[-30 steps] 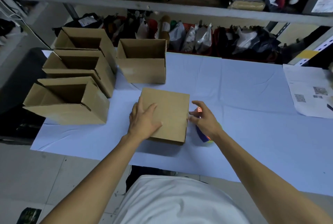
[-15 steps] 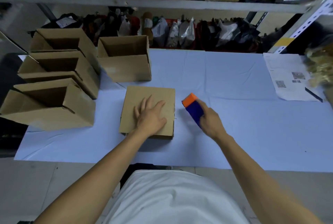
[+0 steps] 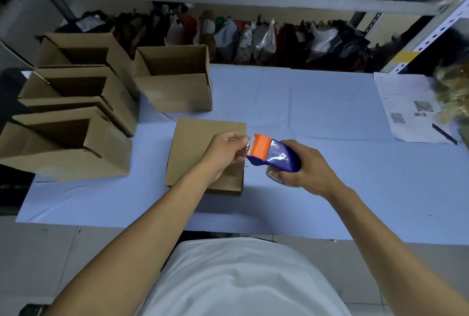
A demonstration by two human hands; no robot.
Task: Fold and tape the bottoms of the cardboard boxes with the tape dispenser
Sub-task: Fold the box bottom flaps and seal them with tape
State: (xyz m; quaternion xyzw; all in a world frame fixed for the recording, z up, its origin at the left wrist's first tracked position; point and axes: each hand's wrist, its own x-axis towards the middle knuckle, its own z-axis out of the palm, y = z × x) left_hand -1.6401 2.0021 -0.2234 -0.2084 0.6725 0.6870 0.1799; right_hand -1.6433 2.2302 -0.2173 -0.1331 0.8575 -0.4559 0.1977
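Box [image 3: 200,145] lies bottom-up on the table [image 3: 317,112], near the middle, ready for sealing; right hand [image 3: 307,166] grips the tape dispenser [image 3: 272,153] just above it; left hand [image 3: 223,150] fingers pinch at its orange mouth, likely freeing the tape end.

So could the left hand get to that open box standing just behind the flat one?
Probably yes. The left hand is at the tape dispenser, pinching at its orange end, above the folded box. The open box stands just beyond, with nothing between, but the hand must let go first.
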